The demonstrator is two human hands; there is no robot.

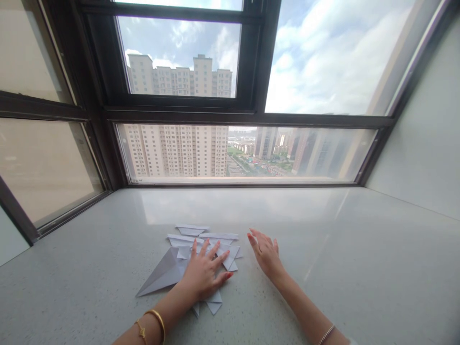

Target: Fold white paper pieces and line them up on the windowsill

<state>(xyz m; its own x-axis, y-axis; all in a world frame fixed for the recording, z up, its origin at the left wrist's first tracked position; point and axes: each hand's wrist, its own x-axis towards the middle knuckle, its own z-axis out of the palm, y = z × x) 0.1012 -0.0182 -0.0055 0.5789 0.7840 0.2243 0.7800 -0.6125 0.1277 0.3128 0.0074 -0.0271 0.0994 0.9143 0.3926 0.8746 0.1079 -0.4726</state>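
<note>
Several folded white paper pieces (185, 239) lie in a loose, overlapping pile on the pale speckled sill. Over the pile rests my left hand (205, 270), palm down with fingers spread, hiding part of the papers. A larger pointed paper fold (163, 273) sticks out to the left of that hand. Small folded ends (214, 303) show below the wrist. To the right of the pile, apart from the papers, my right hand (265, 251) hovers or rests just above the sill with its fingers stretched out and nothing in them.
The wide speckled sill (359, 268) runs up to a dark window frame (247, 185). A white wall (427, 143) bounds it on the right, and side window panes (46, 167) on the left. Tall buildings (176, 148) stand outside behind the glass.
</note>
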